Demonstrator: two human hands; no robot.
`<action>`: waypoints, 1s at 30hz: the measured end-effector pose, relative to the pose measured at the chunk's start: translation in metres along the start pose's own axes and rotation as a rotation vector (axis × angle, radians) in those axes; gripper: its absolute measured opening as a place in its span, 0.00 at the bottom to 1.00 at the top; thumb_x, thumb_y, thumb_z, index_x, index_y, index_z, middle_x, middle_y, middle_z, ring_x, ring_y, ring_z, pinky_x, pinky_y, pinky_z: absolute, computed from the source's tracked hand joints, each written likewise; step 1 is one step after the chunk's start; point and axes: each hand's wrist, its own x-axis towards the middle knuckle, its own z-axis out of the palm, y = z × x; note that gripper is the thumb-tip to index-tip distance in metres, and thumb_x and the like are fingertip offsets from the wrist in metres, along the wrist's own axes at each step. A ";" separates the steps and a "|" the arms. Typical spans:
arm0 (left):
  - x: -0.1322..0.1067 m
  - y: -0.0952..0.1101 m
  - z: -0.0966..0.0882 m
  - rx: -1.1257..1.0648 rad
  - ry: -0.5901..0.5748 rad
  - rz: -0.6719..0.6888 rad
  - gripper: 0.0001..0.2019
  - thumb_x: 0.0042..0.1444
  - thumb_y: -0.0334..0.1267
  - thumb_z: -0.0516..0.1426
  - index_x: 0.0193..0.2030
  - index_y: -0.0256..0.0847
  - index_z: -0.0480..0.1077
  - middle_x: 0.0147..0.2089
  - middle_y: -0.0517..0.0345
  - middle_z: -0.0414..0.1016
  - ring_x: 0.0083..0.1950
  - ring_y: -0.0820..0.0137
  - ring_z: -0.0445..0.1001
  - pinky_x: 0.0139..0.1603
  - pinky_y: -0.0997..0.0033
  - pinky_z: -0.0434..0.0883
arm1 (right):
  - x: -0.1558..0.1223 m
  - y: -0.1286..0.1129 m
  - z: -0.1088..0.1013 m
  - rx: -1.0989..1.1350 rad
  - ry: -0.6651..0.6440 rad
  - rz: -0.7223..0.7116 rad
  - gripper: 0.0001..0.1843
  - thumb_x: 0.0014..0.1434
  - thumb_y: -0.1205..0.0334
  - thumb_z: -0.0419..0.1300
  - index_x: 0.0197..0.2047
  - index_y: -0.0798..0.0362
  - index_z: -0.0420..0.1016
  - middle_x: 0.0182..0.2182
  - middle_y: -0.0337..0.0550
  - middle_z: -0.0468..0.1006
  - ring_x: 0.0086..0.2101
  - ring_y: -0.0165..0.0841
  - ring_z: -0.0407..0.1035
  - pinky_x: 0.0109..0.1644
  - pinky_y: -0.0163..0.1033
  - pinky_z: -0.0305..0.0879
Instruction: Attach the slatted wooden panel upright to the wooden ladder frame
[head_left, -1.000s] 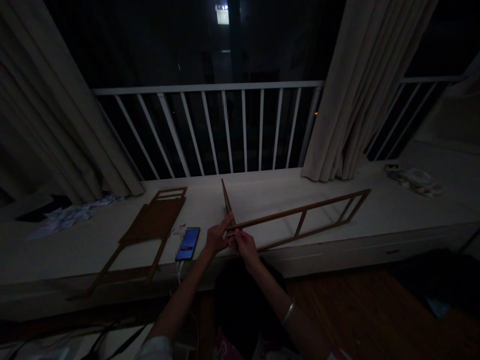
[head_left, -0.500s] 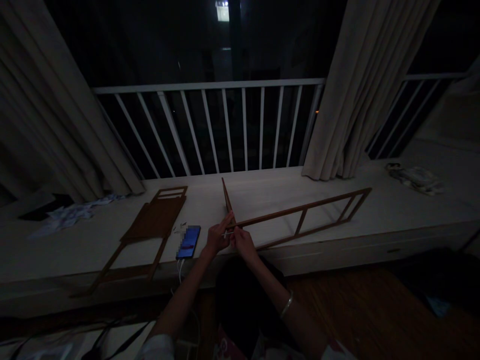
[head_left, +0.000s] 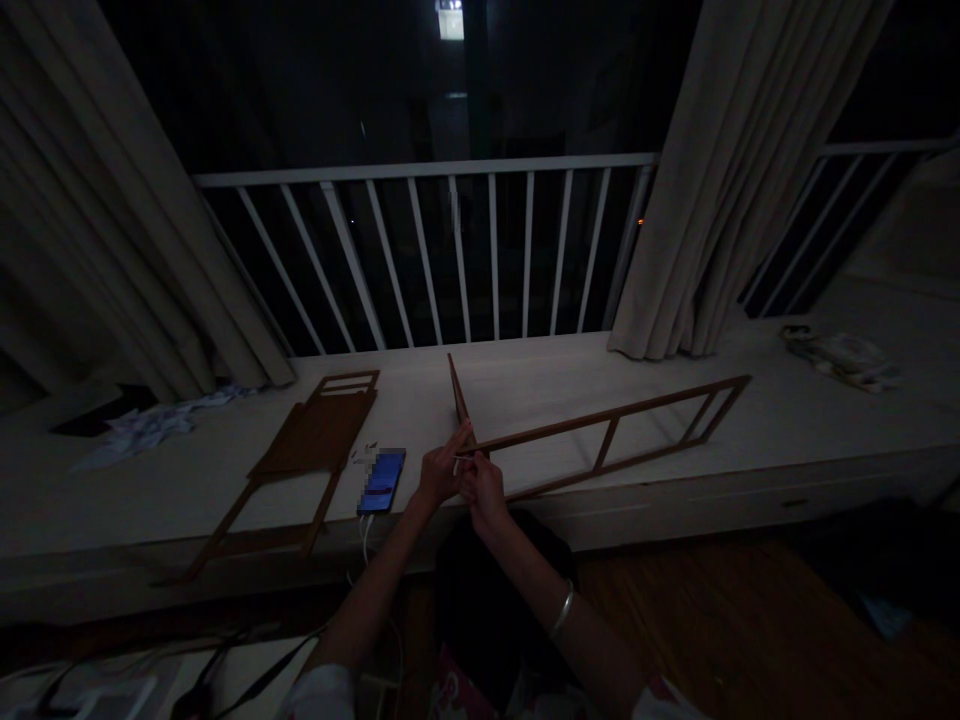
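Note:
A long brown wooden ladder-like frame [head_left: 609,433] lies on the pale window ledge [head_left: 525,385], joined at its near end to a second frame [head_left: 456,392] that runs away toward the railing. Both hands meet at that corner joint. My left hand [head_left: 439,472] pinches the corner from the left. My right hand [head_left: 480,490] is closed just right of it, around a small light-coloured thing too dim to name. A silver bangle [head_left: 561,609] is on my right wrist.
A lit phone [head_left: 382,481] with a white cable lies left of the hands. A flat wooden panel with legs [head_left: 300,450] lies further left. Crumpled paper [head_left: 150,428] sits at far left, a bundle [head_left: 844,358] at far right. White railing [head_left: 450,250] and curtains [head_left: 720,180] stand behind.
The view shifted slightly right and up. Both hands stay at the frame's corner, the right hand edging a little closer to the left.

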 end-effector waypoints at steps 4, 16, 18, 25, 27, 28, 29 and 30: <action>0.000 0.001 -0.002 -0.008 -0.013 -0.010 0.27 0.54 0.37 0.46 0.62 0.44 0.45 0.61 0.53 0.53 0.47 0.67 0.69 0.42 0.69 0.68 | -0.001 -0.003 0.000 0.101 -0.040 0.087 0.16 0.52 0.53 0.50 0.19 0.54 0.61 0.07 0.26 0.48 0.09 0.19 0.38 0.13 0.28 0.34; -0.001 -0.007 0.006 0.026 0.001 0.032 0.28 0.53 0.36 0.43 0.62 0.43 0.42 0.62 0.52 0.52 0.46 0.67 0.69 0.40 0.69 0.68 | 0.004 0.010 -0.016 -0.338 -0.094 -0.194 0.21 0.51 0.43 0.50 0.25 0.54 0.62 0.14 0.30 0.56 0.15 0.21 0.47 0.17 0.28 0.44; 0.000 -0.008 0.006 0.023 -0.001 0.039 0.28 0.54 0.38 0.43 0.63 0.41 0.41 0.62 0.51 0.51 0.47 0.67 0.69 0.40 0.69 0.68 | 0.004 0.008 -0.018 -0.379 -0.105 -0.232 0.20 0.52 0.44 0.50 0.24 0.54 0.62 0.15 0.31 0.56 0.16 0.22 0.48 0.18 0.29 0.45; 0.001 -0.006 0.004 0.019 -0.021 0.057 0.28 0.54 0.41 0.41 0.62 0.40 0.42 0.62 0.50 0.50 0.48 0.66 0.68 0.41 0.68 0.68 | 0.003 0.008 -0.021 -0.392 -0.090 -0.257 0.19 0.52 0.47 0.51 0.24 0.55 0.63 0.15 0.31 0.56 0.17 0.22 0.49 0.19 0.29 0.45; 0.001 -0.005 0.003 0.000 -0.021 0.053 0.28 0.54 0.42 0.41 0.62 0.40 0.42 0.62 0.50 0.50 0.49 0.66 0.68 0.41 0.68 0.68 | 0.003 0.006 -0.022 -0.407 -0.085 -0.255 0.18 0.52 0.47 0.51 0.25 0.55 0.64 0.15 0.31 0.58 0.17 0.22 0.49 0.19 0.29 0.45; 0.001 -0.005 0.003 -0.008 -0.018 0.053 0.28 0.54 0.42 0.41 0.62 0.40 0.42 0.62 0.50 0.50 0.49 0.66 0.67 0.42 0.69 0.67 | 0.002 0.005 -0.023 -0.428 -0.079 -0.261 0.18 0.52 0.48 0.51 0.25 0.55 0.65 0.16 0.32 0.60 0.17 0.23 0.50 0.19 0.29 0.46; 0.002 -0.004 0.003 -0.014 -0.014 0.055 0.28 0.54 0.42 0.42 0.62 0.40 0.42 0.62 0.50 0.51 0.50 0.66 0.67 0.42 0.69 0.67 | 0.001 0.003 -0.023 -0.460 -0.072 -0.274 0.17 0.51 0.48 0.52 0.25 0.55 0.65 0.16 0.33 0.61 0.17 0.23 0.52 0.20 0.29 0.47; 0.002 -0.004 0.003 -0.016 -0.010 0.058 0.28 0.54 0.42 0.42 0.62 0.40 0.43 0.62 0.49 0.51 0.50 0.66 0.67 0.43 0.69 0.67 | 0.001 0.001 -0.024 -0.501 -0.065 -0.294 0.16 0.51 0.49 0.52 0.25 0.54 0.66 0.17 0.34 0.63 0.18 0.24 0.53 0.20 0.29 0.48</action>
